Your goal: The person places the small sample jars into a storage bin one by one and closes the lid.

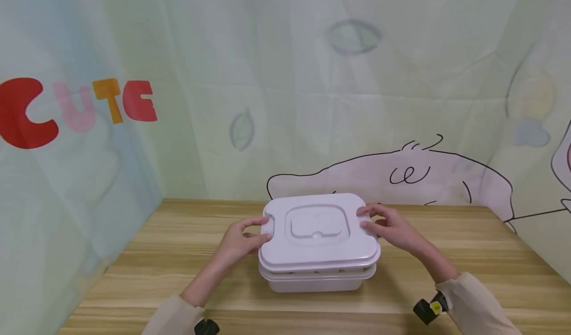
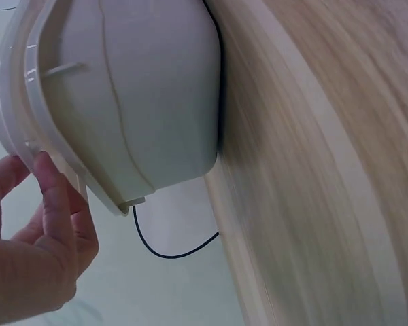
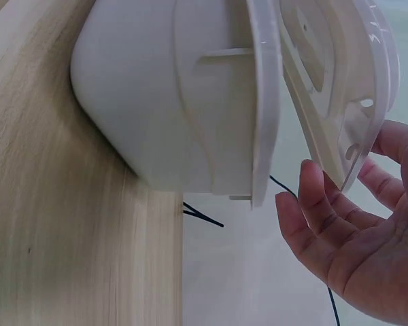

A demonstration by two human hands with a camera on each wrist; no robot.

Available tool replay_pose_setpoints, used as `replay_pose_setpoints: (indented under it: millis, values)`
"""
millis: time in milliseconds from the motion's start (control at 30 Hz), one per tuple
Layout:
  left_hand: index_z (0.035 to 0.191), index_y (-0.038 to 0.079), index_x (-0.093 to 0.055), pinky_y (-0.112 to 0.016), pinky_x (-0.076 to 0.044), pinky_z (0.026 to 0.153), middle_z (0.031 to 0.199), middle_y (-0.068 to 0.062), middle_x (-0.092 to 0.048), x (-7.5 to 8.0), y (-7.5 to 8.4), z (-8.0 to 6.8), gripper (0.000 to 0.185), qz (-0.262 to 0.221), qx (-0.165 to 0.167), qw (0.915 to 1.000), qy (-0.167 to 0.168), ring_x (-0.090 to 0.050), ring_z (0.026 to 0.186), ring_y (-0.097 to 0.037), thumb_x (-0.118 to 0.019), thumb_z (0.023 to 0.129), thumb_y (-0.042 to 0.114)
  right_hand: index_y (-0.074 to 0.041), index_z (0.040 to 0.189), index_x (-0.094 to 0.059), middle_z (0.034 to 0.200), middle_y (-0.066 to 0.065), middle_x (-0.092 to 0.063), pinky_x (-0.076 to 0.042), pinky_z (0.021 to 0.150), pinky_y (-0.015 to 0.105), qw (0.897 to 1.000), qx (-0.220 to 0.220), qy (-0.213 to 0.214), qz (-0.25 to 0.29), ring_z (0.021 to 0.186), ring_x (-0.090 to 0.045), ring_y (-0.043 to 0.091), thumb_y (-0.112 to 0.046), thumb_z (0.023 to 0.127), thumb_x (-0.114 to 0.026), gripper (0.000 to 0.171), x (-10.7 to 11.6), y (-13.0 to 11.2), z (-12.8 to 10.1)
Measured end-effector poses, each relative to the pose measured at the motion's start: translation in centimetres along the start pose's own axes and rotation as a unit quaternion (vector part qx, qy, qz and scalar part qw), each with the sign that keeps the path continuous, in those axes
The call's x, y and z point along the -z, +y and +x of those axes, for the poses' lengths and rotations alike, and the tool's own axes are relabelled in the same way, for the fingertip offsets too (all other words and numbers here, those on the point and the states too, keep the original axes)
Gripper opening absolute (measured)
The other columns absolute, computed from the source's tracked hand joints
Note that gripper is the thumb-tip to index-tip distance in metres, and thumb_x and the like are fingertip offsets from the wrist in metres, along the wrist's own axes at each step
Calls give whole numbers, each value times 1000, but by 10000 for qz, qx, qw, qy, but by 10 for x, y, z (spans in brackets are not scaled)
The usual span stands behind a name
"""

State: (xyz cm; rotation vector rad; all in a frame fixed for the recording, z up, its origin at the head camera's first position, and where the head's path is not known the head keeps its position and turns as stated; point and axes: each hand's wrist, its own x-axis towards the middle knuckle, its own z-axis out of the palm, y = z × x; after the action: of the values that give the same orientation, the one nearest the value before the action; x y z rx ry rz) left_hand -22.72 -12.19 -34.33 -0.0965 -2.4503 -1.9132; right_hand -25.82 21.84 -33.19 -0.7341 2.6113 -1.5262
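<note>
Head view shows the white lid point(image 1: 318, 233) on its container point(image 1: 316, 281) near the table's point(image 1: 178, 255) far edge, long axis left-to-right, left hand point(image 1: 243, 241) pinching its left end and right hand point(image 1: 390, 228) gripping its right end, lifted there.

Left hand point(image 1: 241, 238): reaches forward from the near left, fingers curled loosely, fingertips point(image 2: 44, 170) pressed on an edge, thumb on top.
Right hand point(image 1: 392, 228): reaches in from the near right, fingers point(image 3: 313, 197) spread and gently bent, tips hooked under an edge.
Forearms: both angled inward, in pale sleeves.
Wrists: each wears a dark strap-on device.
</note>
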Motion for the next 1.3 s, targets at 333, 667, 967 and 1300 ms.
replay_pose_setpoints:
  millis: [333,667,967,1300]
  values:
    - [113,2,-62,-29,-51,56,103,-12,-61,-4,1,1,37,850,-144,9962,87,-56,64,-11,-70,77,8,-3,106,-54,88,13,-49,-49,53,26,9992,-33,48,-408,61,-51,14,-14,88,-59,22,-7,7,3]
    - [113,3,-62,-33,-53,55,99,-13,-62,-6,3,0,36,1331,-62,9911,-36,-57,62,-11,-69,78,9,-5,105,-54,74,6,-48,-45,49,25,9972,79,-43,-744,57,-47,19,-14,90,-57,18,-9,7,4]
    - [112,2,-62,-36,-53,55,108,-15,-61,-6,2,-2,35,1425,-76,9897,-141,-58,60,-12,-68,78,7,-7,105,-53,71,5,-49,-51,52,36,9957,-59,-150,-914,62,-48,17,-17,90,-57,18,-13,16,4]
    - [113,3,-62,-35,-52,54,109,-16,-60,-6,3,-4,36,1657,-70,9858,-252,-58,58,-12,-69,78,9,-6,105,-52,70,4,-49,-50,50,36,9949,-32,-140,-995,60,-48,16,-17,90,-57,19,-16,19,3]
